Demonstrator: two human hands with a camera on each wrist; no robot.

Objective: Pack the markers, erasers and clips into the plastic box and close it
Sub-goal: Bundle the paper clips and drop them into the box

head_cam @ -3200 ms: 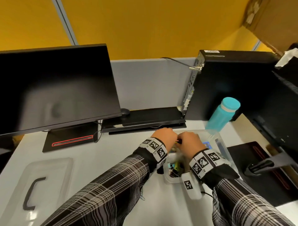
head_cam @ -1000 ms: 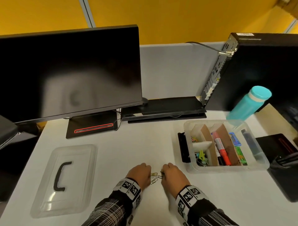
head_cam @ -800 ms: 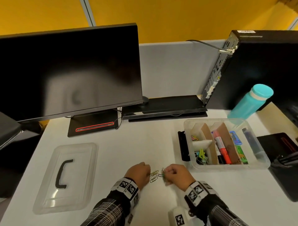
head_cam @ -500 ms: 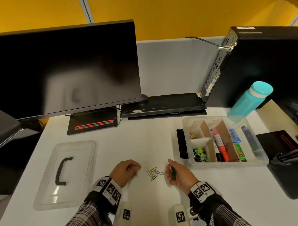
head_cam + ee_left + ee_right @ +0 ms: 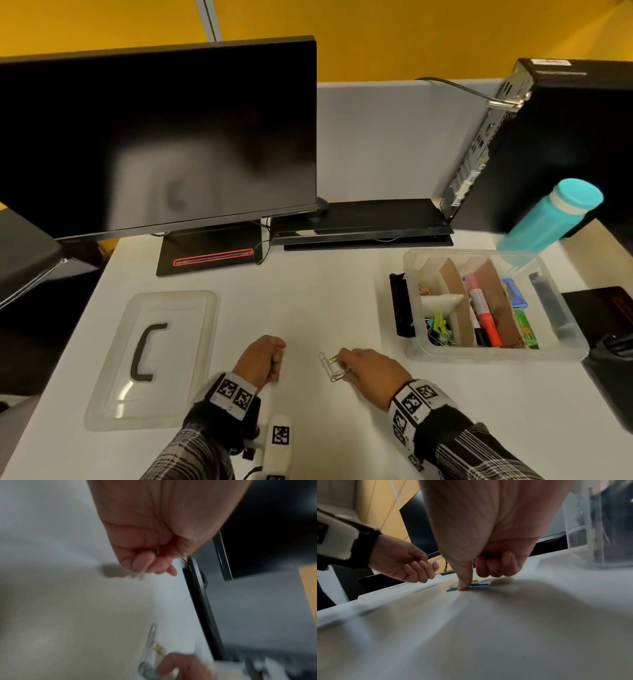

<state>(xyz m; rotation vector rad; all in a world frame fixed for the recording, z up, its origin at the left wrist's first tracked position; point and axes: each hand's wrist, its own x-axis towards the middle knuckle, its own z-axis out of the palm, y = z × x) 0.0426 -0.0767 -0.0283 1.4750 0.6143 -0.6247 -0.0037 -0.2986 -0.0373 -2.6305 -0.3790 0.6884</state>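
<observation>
Several loose paper clips point(image 5: 330, 366) lie on the white desk in front of me. My right hand point(image 5: 342, 363) is on them: in the right wrist view its thumb point(image 5: 464, 585) presses the paper clips point(image 5: 479, 586) down while its curled fingers point(image 5: 496, 566) hold something dark against the palm. My left hand point(image 5: 274, 359) sits a little to the left with curled fingers, and a thin dark clip shows inside it. The open plastic box point(image 5: 496, 353) at the right holds a red marker point(image 5: 483, 315), binder clips point(image 5: 440, 329) and erasers point(image 5: 513, 291). Its lid point(image 5: 178, 342) lies at the left.
A monitor point(image 5: 154, 137) stands at the back left and a computer tower point(image 5: 565, 144) at the back right. A teal bottle point(image 5: 551, 216) is behind the box. A black part point(image 5: 399, 305) lies against the box's left wall, and dark equipment point(image 5: 609, 359) sits at the right edge.
The hands left the box and came to the loose clips at the front. In the last half second the left hand drew away to the left and the right hand went down onto the clips.
</observation>
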